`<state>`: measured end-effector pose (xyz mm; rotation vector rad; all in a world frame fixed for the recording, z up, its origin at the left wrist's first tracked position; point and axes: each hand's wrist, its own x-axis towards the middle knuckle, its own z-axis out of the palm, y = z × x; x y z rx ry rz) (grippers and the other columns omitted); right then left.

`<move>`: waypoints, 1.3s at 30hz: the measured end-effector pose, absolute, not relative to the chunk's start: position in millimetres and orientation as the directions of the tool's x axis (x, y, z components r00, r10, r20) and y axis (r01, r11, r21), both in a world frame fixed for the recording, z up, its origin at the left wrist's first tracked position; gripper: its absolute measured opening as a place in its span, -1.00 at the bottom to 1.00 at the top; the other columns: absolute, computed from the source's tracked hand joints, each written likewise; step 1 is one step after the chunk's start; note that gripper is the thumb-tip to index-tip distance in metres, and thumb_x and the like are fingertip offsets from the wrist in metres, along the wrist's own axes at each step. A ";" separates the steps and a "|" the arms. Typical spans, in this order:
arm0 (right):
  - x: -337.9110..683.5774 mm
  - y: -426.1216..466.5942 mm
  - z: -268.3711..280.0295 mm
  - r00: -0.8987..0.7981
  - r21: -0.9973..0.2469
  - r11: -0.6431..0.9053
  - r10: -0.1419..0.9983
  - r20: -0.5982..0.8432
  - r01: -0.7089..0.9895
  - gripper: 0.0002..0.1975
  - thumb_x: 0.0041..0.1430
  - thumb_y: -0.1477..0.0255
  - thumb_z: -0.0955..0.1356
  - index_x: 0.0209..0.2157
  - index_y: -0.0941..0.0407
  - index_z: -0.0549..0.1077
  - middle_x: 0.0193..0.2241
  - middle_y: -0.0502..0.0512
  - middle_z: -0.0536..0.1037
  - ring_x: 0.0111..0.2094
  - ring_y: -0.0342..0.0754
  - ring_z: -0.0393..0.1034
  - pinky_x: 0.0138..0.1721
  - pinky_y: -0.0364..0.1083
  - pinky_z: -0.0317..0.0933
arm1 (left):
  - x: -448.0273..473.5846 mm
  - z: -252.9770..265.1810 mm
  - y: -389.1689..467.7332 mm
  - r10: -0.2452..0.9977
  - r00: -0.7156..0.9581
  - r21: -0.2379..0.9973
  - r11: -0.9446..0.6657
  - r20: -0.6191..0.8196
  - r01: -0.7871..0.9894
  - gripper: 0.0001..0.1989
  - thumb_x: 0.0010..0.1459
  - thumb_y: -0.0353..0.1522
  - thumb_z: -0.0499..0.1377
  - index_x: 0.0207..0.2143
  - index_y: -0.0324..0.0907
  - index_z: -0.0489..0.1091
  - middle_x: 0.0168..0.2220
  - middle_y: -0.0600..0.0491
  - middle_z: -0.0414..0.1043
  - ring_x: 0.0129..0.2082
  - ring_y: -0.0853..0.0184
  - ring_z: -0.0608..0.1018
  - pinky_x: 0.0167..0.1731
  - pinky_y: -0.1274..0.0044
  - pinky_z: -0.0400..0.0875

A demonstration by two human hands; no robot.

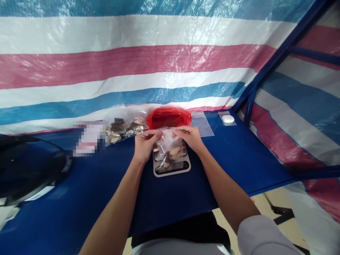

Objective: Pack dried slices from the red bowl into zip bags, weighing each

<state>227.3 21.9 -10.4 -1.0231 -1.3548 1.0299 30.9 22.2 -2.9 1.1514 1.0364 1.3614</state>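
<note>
A clear plastic bag (170,143) with several pale and dark pieces like stones in its bottom hangs between my hands. My left hand (146,141) pinches the bag's upper left edge. On the other side, my right hand (190,137) is closed on the upper right edge. Under the bag lies a white kitchen scale (172,173) with a dark display strip, partly covered by the bag. Just behind my fingers sits an open red plastic bag (170,117); its contents are not visible.
Left of the red bag are filled clear bags (123,127) of similar pieces. A flat clear bag (205,124) lies to the right, then a white oval object (227,119) on a small bag. A black round object (32,166) occupies the left of the blue table (228,159). Striped sheeting (132,63) rises behind.
</note>
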 end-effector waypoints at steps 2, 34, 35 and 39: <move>226.1 21.3 -9.8 -0.044 -0.974 0.228 0.973 0.228 -0.003 -0.68 0.01 0.10 0.50 -0.39 0.08 0.65 -0.45 0.05 0.66 -0.43 -0.05 0.53 -0.37 -0.09 0.43 | 32.0 -1.9 21.5 0.987 -0.036 0.978 -0.160 0.156 -0.136 -0.76 -0.14 -0.22 0.47 -0.46 -0.19 0.62 -0.53 0.04 0.58 -0.57 0.35 0.53 -0.53 0.55 0.46; 221.3 17.5 -6.8 -0.047 -0.966 0.257 0.966 0.256 0.035 -0.74 0.05 0.17 0.50 -0.44 0.09 0.66 -0.46 0.03 0.66 -0.48 -0.08 0.50 -0.41 -0.11 0.38 | 35.2 5.3 17.1 0.985 0.013 0.984 -0.170 0.171 -0.062 -0.74 -0.12 -0.20 0.47 -0.43 -0.20 0.63 -0.52 0.03 0.59 -0.54 0.32 0.56 -0.49 0.53 0.47; 222.5 18.0 -7.2 -0.063 -0.965 0.259 0.964 0.257 0.041 -0.75 0.05 0.18 0.50 -0.42 0.09 0.66 -0.45 0.03 0.66 -0.46 -0.07 0.51 -0.40 -0.12 0.39 | 35.5 6.1 16.7 0.986 0.023 0.985 -0.162 0.164 -0.055 -0.74 -0.12 -0.20 0.46 -0.43 -0.20 0.63 -0.54 0.03 0.58 -0.56 0.33 0.54 -0.52 0.54 0.44; 230.4 20.7 -8.2 -0.118 -0.966 0.258 0.960 0.253 0.031 -0.75 0.07 0.19 0.49 -0.39 0.10 0.66 -0.44 0.05 0.67 -0.42 -0.06 0.54 -0.34 -0.11 0.40 | 34.4 6.0 17.1 0.982 0.019 0.981 -0.187 0.188 -0.054 -0.76 -0.12 -0.22 0.46 -0.47 -0.20 0.62 -0.55 0.04 0.58 -0.56 0.35 0.54 -0.49 0.55 0.45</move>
